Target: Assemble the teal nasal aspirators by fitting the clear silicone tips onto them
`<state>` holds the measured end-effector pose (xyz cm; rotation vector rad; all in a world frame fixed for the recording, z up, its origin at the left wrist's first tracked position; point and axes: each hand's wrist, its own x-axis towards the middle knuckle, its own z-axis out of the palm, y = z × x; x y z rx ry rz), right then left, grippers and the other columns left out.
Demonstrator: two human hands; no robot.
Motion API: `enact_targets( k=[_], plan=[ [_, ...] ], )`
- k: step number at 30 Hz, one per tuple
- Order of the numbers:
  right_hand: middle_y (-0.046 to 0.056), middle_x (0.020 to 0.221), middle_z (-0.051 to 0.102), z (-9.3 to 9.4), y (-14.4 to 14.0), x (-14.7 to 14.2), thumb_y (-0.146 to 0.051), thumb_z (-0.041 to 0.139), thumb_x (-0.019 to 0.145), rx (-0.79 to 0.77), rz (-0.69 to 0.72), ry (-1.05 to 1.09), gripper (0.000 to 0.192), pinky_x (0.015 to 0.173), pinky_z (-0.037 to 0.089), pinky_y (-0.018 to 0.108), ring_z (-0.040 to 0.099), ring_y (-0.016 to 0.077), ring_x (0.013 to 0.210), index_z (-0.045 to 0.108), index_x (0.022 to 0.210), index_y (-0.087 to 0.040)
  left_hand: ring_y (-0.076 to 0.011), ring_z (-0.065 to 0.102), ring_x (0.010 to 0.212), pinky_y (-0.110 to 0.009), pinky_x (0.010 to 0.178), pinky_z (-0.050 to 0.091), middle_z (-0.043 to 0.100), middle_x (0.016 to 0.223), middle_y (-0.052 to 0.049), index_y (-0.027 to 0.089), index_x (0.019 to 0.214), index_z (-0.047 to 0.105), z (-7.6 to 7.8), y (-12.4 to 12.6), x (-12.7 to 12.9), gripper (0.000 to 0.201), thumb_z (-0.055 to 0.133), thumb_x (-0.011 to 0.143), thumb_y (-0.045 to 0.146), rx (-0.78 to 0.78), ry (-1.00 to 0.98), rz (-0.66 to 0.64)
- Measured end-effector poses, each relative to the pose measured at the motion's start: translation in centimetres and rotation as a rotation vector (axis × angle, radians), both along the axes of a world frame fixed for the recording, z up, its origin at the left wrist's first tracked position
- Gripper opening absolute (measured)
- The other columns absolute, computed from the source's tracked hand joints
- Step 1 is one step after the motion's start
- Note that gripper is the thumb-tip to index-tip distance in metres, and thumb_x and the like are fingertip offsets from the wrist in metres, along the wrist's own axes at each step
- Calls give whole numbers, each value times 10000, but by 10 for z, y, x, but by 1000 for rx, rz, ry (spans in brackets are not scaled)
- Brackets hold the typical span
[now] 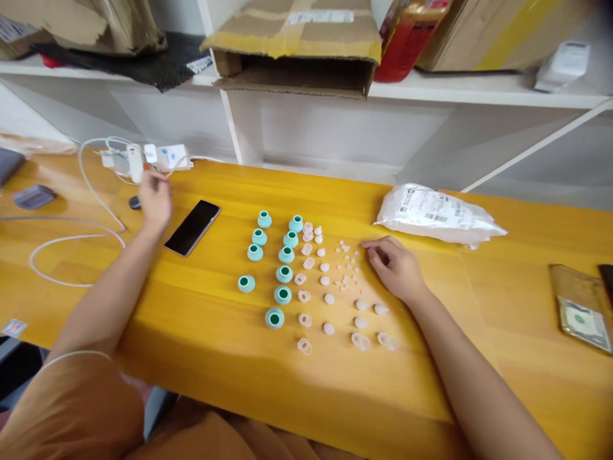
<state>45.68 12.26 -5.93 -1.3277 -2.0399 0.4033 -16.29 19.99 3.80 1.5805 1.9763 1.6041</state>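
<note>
My left hand point(156, 195) is at the back left, fingers curled beside a white charger point(135, 163) plugged into a power strip point(173, 157); whatever the fingers pinch is hidden. My right hand point(395, 265) rests on the table with the index finger stretched out and a gap to the thumb, close to tiny clear round pieces point(345, 281). To their left run a column of small white domed pieces point(324, 280), then clear rings point(304, 296). Beyond these stand two columns of turquoise round-bodied pots point(284, 274) with open necks. A few larger translucent pieces point(361, 322) lie nearer me.
A dark phone point(193, 228) lies right of my left forearm, and a white cable point(71, 238) loops at the left. A white plastic package point(438, 214) sits behind my right hand. A clear pouch point(582, 306) is far right. Cardboard boxes point(297, 38) fill the shelf above.
</note>
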Motion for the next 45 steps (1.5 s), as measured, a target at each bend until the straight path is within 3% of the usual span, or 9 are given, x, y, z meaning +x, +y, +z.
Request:
enact_targets(
  k=[2,4,9,12,16,23,30,38,45],
  plan=[
    [97,1125,810,1,0,0,-351,592,1125,0,-3,-8,246,818,600,447,746,270,884,811,1194,-263,-213,671,923,-471,1063,608,713,948,-29,154,985,713,-21,-5,20,88,764,1027,214,-126,68,-39],
    [97,1118,805,1,0,-1,-346,592,1125,-1,-3,-18,244,802,599,446,744,270,875,809,1198,-261,-246,641,951,-495,1108,566,694,946,-37,192,949,684,-32,-16,38,69,723,943,136,-201,129,-85],
    [96,1095,796,3,0,-2,-341,587,1131,2,-1,-33,243,802,598,445,732,265,864,804,1212,-265,-405,600,1270,-626,1265,435,684,1146,-125,232,998,645,-20,-36,98,189,721,833,179,-237,458,-296],
    [95,1114,797,4,0,-2,-335,586,1131,2,1,-38,240,809,597,445,738,262,876,802,1208,-265,-346,614,1232,-515,1229,479,694,1094,-93,233,879,645,-16,-28,141,215,758,710,162,-256,-212,-509],
    [88,1097,788,5,-1,-2,-337,591,1132,-1,4,-45,236,805,596,444,719,248,836,803,1211,-266,-219,585,803,-344,761,545,571,833,-36,247,805,473,-21,1,178,185,628,774,343,-228,-608,-487],
    [92,1092,788,8,2,-5,-354,586,1139,-15,-2,-34,240,814,594,442,714,250,840,798,1207,-266,-115,396,602,-231,603,401,473,748,28,232,790,440,-37,10,194,239,637,661,268,-120,-930,-519],
    [93,1039,778,14,5,-8,-411,591,1137,-76,24,-6,272,766,599,424,659,235,766,809,1222,-271,-129,492,639,-239,588,388,601,720,-23,197,698,590,-51,10,205,124,682,624,159,-153,-929,-594],
    [50,897,708,23,11,-18,-474,666,1123,-89,23,101,270,691,573,386,586,200,676,822,1185,-263,-162,465,654,-290,610,396,540,710,-16,229,695,566,-56,14,201,129,673,624,211,-87,-898,-548],
    [81,1159,772,46,-11,-56,-427,820,1087,-115,366,109,226,752,628,376,712,200,826,864,1279,-316,-148,445,669,-338,643,361,519,718,-1,232,748,514,-64,17,200,211,710,738,309,-29,-787,-570]
  ],
)
